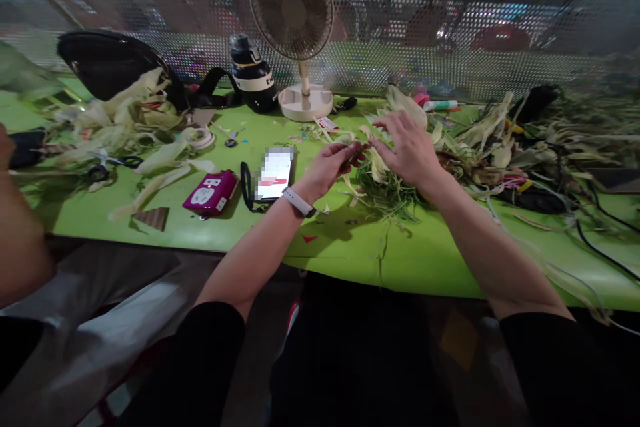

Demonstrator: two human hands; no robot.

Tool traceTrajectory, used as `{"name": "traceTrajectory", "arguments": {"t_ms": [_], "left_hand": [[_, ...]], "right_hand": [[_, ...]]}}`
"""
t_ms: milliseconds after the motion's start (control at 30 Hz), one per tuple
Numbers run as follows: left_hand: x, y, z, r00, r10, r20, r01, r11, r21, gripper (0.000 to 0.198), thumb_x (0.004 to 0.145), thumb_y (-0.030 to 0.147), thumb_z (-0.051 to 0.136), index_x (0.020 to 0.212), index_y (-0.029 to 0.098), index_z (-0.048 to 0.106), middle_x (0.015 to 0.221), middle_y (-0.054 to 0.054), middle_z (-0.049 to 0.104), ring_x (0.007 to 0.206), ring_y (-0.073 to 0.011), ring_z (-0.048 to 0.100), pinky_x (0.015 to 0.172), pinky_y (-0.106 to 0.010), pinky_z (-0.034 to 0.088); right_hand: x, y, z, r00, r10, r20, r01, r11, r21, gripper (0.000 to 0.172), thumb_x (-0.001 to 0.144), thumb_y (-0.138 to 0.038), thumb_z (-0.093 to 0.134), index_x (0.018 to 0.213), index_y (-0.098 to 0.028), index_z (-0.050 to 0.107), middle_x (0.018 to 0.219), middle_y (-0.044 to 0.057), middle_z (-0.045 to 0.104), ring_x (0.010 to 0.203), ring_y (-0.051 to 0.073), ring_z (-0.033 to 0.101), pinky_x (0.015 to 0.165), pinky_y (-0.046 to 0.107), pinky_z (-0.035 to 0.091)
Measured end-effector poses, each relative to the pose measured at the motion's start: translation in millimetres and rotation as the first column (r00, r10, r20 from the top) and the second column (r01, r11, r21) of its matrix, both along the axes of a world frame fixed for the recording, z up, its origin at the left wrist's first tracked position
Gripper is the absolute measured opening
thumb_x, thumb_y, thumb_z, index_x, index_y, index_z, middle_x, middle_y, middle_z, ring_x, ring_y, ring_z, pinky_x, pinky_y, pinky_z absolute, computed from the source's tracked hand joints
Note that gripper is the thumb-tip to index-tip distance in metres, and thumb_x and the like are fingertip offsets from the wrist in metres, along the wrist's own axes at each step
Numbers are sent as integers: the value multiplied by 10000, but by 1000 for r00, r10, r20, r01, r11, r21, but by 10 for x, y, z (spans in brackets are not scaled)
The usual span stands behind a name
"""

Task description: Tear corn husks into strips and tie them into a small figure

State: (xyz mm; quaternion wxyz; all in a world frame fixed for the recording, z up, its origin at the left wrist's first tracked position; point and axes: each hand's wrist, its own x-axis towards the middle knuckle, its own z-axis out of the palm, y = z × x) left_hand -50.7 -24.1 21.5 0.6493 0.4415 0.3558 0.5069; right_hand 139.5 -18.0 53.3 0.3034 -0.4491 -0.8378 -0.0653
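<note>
My left hand (334, 168), with a light watch band on its wrist, is closed in a pinch over the table's middle. What lies between its fingertips is too small to make out. Just to the right, my right hand (406, 150) has its thumb and fingers apart, the thumb close to the left fingertips. Pale corn husk strips (377, 165) show below and between the hands. Under them lies a tuft of thin green stems and leaves (393, 197) on the green tabletop (340, 260).
Left of my hands lie a phone (275, 173), a magenta box (211, 193), scissors (105, 163), a tape roll (200, 138) and a husk heap (135, 107). Behind stand a fan (295, 10) and a bottle (253, 77). Husks and cables (583, 227) spread right. Another person's arm (20, 233) is far left.
</note>
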Motion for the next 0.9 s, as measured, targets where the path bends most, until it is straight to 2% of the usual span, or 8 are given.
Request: {"name": "traceTrajectory", "arguments": {"t_ms": [100,233,333,467,667,767,900], "left_hand": [[1,10,6,997,29,72,-28,999,-15,86,878,240,727,847,170,764,830,-37,765,715,-87,664,645,-210,461],[0,6,-13,999,17,42,-19,998,52,63,823,239,785,824,182,761,772,-11,748,669,-71,627,624,-188,457],[0,9,-47,1000,31,3,-31,995,92,87,792,253,816,815,188,762,772,-5,744,658,-70,610,624,-192,453],[8,17,-61,997,67,-23,-63,989,137,146,752,270,858,791,181,749,701,10,706,622,-63,591,605,-196,434],[6,37,-12,984,161,-79,-143,970,198,184,715,262,880,740,168,723,624,18,675,570,-69,574,596,-211,431],[-19,67,-21,980,170,-104,-142,963,229,172,712,249,880,736,169,730,648,7,690,603,-84,599,628,-224,449],[-57,111,-53,964,204,-169,-148,943,297,156,723,263,871,739,186,736,658,7,686,622,-101,593,655,-244,453]], "right_hand": [[12,-17,21,1000,14,-8,-15,997,-72,297,985,-409,500,1103,-194,666,1121,152,649,1118,342,581,953,513,470],[-8,-2,-24,998,60,-3,-59,978,-198,228,897,-328,599,1032,-177,703,1054,141,682,1030,313,606,922,476,476],[-25,27,-58,997,79,-2,-78,976,-206,214,869,-302,592,991,-179,718,1030,129,704,986,287,620,879,430,479],[-37,11,-18,995,104,12,-99,976,-194,196,891,-273,540,883,-187,716,944,121,712,936,267,619,824,379,452],[-87,-66,81,995,45,94,-17,962,-274,239,960,-297,487,990,-168,686,935,123,723,808,249,592,714,351,366],[-101,-69,102,986,8,164,40,958,-284,237,976,-305,484,1009,-169,675,943,130,729,787,253,587,686,348,329],[-66,-48,103,984,24,179,37,944,-329,222,972,-312,495,981,-180,673,924,124,724,777,249,587,693,349,353]]}}
